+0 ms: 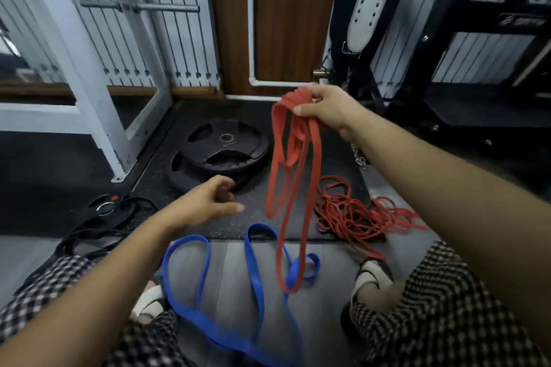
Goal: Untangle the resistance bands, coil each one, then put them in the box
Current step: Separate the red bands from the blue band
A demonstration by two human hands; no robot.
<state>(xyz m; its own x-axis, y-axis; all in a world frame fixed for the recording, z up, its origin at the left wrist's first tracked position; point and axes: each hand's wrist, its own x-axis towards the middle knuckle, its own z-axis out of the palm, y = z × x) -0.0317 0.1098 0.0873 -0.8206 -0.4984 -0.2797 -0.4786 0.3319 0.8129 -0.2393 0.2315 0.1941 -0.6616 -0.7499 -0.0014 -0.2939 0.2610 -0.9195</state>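
My right hand (325, 110) is raised and grips the top of a flat red resistance band (293, 176), whose long loops hang down from my fist. The lowest red loop dangles in front of a blue resistance band (256, 286) that lies in wide loops on the floor between my knees. My left hand (208, 202) hovers lower left of the hanging red loops, fingers loosely curled, holding nothing. A tangled heap of thin red bands (351, 211) lies on the floor to the right. No box is in view.
Black weight plates (220, 155) lie stacked on the dark mat ahead. A smaller plate with black straps (104, 214) sits at left. A white rack frame (89, 110) stands at left, dark gym equipment (447, 68) at right. A metal chain (359, 158) hangs under my right wrist.
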